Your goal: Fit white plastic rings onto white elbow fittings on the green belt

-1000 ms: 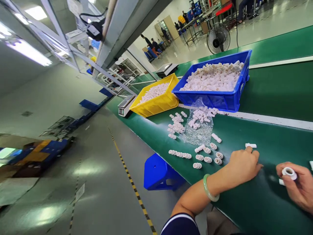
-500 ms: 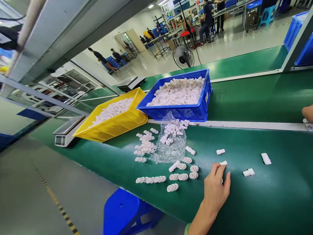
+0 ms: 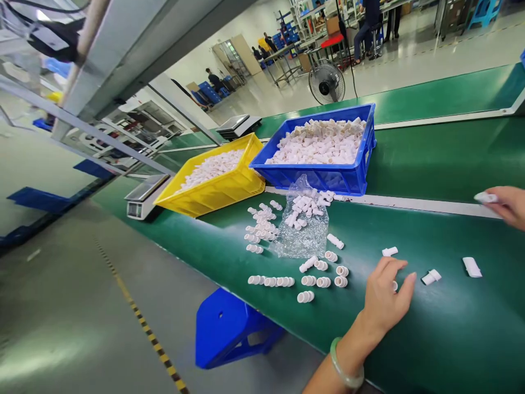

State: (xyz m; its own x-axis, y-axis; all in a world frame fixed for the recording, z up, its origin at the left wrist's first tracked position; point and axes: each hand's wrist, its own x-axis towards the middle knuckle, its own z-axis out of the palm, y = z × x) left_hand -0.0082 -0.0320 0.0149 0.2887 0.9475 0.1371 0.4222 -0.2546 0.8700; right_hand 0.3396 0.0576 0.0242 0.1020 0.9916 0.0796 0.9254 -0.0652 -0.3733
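My right hand (image 3: 508,204) is at the right edge, its fingers closed on a white plastic pipe fitting (image 3: 485,197). Low over the green worktop, my left hand (image 3: 388,295) has curved fingers, with thumb and index finger apart. The end of another white fitting (image 3: 395,285) shows between its thumb and palm; whether the hand grips it is hard to see. Just beyond the fingertips lies a loose fitting (image 3: 389,251). Two more, a fitting (image 3: 431,277) and a wider white piece (image 3: 471,267), lie to the right. Several fittings (image 3: 324,282) stand grouped left of the hand.
A blue crate (image 3: 311,178) and a yellow crate (image 3: 213,197), both full of white fittings, stand behind. A clear plastic bag (image 3: 301,241) lies under a small heap of them. A scale (image 3: 145,194) sits at the left. A blue stool (image 3: 221,328) stands below the worktop edge.
My right hand has come further into view, and a fitting now shows in its fingers. My left hand stays near the same loose fittings. The whole view has shifted.
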